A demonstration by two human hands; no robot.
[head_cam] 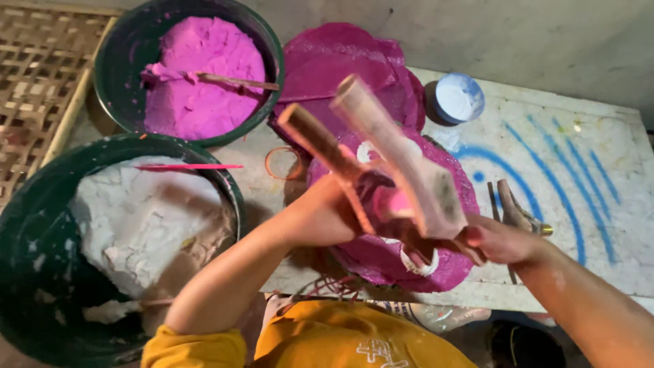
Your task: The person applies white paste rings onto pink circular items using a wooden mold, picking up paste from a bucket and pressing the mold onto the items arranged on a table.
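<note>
Both hands hold a wooden two-armed tool [402, 170] above the pink-stained desk [599, 225]. The left hand [327, 215] closes its grip round the lower arm; the right hand [501, 242] clasps the base. Basins of pink powder [204, 75] and white paste [136, 225] stand left.

Head view, seen under soft, moderately dim indoor light. The white slab [599, 204] at the right is being lit most brightly, while the lower left is being left in shadow, the inside of the dark tub [34, 272] being nearly lost. Shadows are being cast by both forearms onto the surface beneath. The wooden tool [402, 163] is being smeared by motion blur, and the left hand [327, 215] and right hand [501, 242] are being rendered soft. Straight edges are being bowed near the frame corners.
</note>
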